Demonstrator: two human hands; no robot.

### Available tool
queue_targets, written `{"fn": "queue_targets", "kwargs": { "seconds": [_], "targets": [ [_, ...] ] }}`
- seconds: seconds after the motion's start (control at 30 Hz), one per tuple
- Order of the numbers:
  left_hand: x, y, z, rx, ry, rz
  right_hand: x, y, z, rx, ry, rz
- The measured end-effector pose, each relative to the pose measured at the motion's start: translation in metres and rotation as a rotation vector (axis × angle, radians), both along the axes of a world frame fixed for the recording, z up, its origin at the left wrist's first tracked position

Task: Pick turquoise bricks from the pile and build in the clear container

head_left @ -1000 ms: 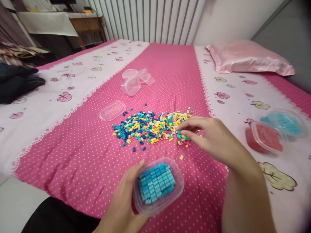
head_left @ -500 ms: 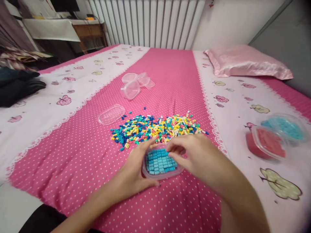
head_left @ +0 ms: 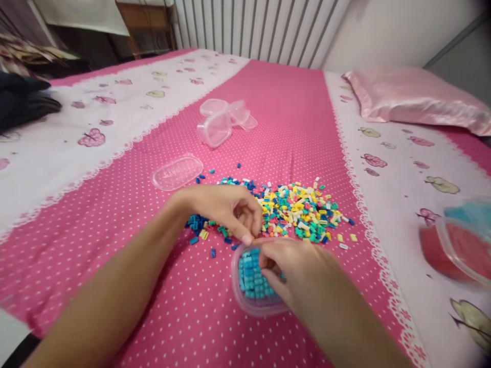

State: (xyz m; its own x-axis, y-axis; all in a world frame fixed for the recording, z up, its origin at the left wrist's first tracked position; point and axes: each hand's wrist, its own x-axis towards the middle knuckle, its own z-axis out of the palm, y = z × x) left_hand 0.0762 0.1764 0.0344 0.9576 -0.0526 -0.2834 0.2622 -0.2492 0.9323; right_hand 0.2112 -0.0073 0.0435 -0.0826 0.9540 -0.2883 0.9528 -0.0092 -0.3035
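The work looked partly done, as I judged it: in the tub [head_left: 238, 296] on the pink bed cover [head_left: 184, 312], turquoise and blue bricks [head_left: 253, 281] were already set close together in rather neat rows, while a wide pile of mixed bricks [head_left: 297, 204], yellow, green, navy, white and coral, lay loose just beyond it and seemed to be the larger part that was left. The right hand [head_left: 297, 271] was over the tub, its thumb and fingers brought close together in a pinch; I could not tell if a brick was between them. The left hand [head_left: 226, 207] was above the left part of the pile, with curled fingers and its thumb pointing to the rim of the tub; whether it held something was hidden. On the right, one container [head_left: 441, 250] had red contents, and behind it another container [head_left: 468, 212] had light blue ones. Farther away lay a group of transparent containers [head_left: 217, 128], and nearer, a transparent lid [head_left: 177, 172] was flat beside the pile.
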Motion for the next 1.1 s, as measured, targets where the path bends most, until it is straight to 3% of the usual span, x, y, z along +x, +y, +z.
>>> {"fn": "queue_targets", "kwargs": {
  "seconds": [0.2,0.4,1.1],
  "targets": [
    [-0.011,-0.009,-0.006,-0.015,0.1,0.047,0.014,-0.012,-0.013,0.292,0.044,0.102],
    [-0.007,-0.012,-0.009,-0.06,0.101,0.066,0.009,-0.012,-0.013,0.265,-0.015,0.207],
    [-0.008,-0.014,-0.013,-0.065,0.119,0.059,0.004,-0.014,-0.015,0.314,-0.022,0.185]
  ]
}}
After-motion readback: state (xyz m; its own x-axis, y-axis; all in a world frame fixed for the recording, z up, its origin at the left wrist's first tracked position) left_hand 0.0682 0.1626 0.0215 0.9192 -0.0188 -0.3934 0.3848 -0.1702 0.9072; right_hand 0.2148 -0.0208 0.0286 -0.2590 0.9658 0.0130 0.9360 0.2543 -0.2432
